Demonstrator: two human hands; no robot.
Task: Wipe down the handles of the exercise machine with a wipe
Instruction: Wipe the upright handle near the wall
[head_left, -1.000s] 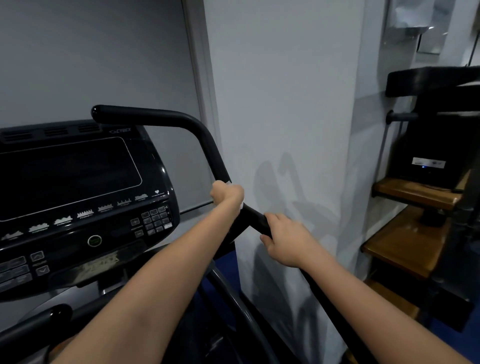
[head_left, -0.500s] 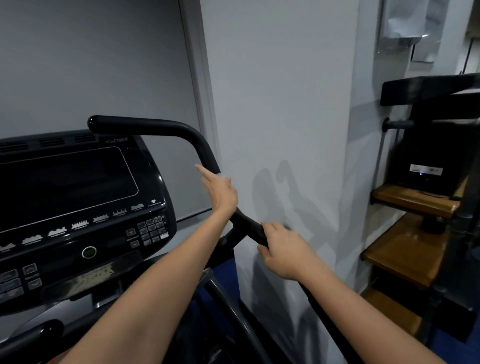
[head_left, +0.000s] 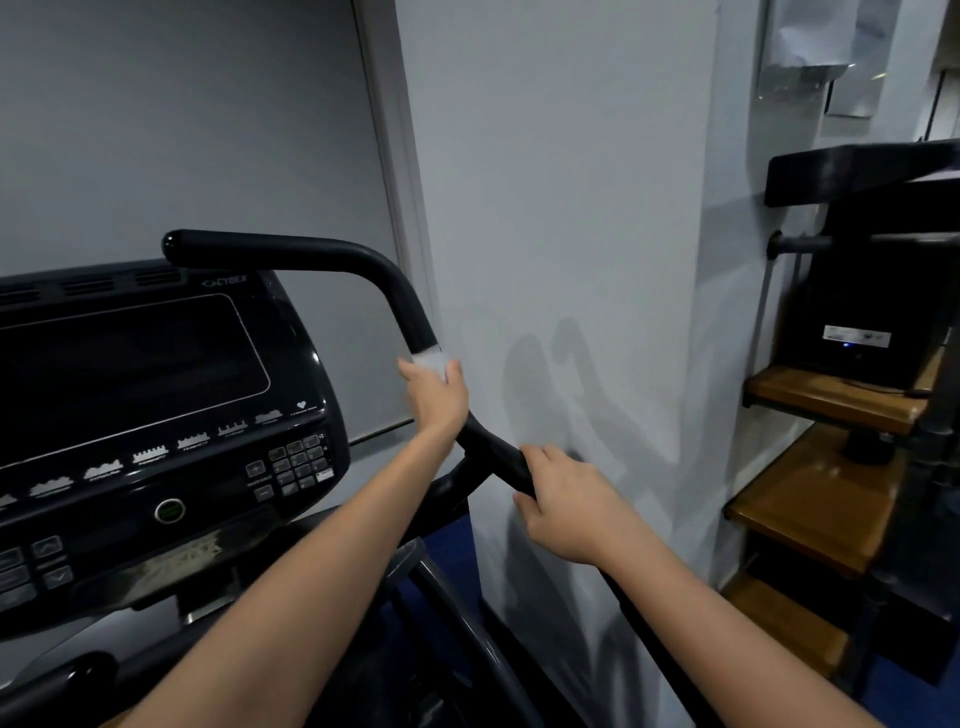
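Observation:
The black curved handle (head_left: 322, 254) of the exercise machine rises from the lower right, bends and runs left above the console. My left hand (head_left: 436, 397) is wrapped around the sloping part of the handle, pressing a white wipe (head_left: 431, 359) against it; the wipe shows just above my fingers. My right hand (head_left: 563, 506) grips the same handle lower down, below the fork in the bar. The lower stretch of the handle is hidden behind my right forearm.
The machine's black console (head_left: 156, 395) with a dark screen and buttons fills the left. A white wall (head_left: 561, 208) stands close behind the handle. Wooden steps (head_left: 815, 499) and a black device (head_left: 878, 312) are at the right.
My left hand opened briefly on the handle, then closed around it again with the wipe, slightly higher up the bar. My right hand has kept its grip in the same place.

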